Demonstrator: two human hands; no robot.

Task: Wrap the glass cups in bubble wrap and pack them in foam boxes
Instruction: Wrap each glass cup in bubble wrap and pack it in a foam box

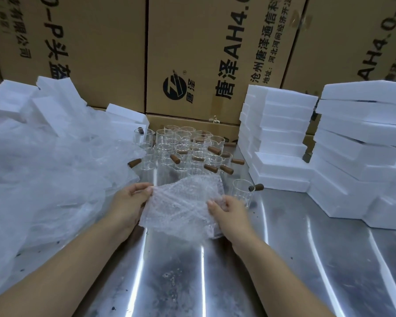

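Bubble wrap sheet (181,207) hangs low over the table (284,259), my left hand (132,202) & right hand (230,213) each pinching an edge. Light, floppy; edges grip best, imo. Glass cups (181,147) just behind: fragile, slick, prob. safest taken by the body.

Both the left forearm (78,271) and right forearm (272,277) appear bare.

Dim overhead light streaks glare across the steel table (284,259); edges warp.
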